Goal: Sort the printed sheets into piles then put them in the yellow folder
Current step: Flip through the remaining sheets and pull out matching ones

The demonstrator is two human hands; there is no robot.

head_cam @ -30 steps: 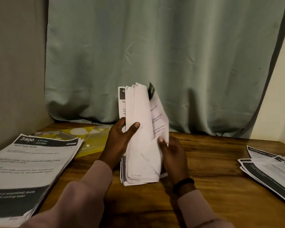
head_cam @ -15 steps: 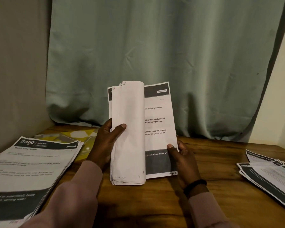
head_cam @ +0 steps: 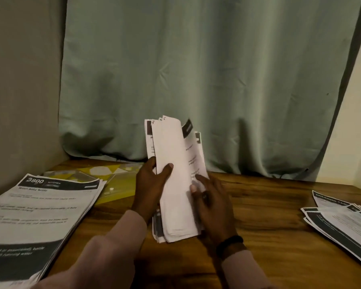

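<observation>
Above worktop [head_cam: 269,215] centre, upright sheet bundle [head_cam: 173,184] is gripped by left hand [head_cam: 152,188]; front sheets are pinched by right hand [head_cam: 211,201]. Yellow folder [head_cam: 117,180] is partly covered by left pile [head_cam: 35,217].

Dim, warm light, soft overall with motion blur on the held sheets [head_cam: 176,176]; wide-angle bending at edges.
</observation>
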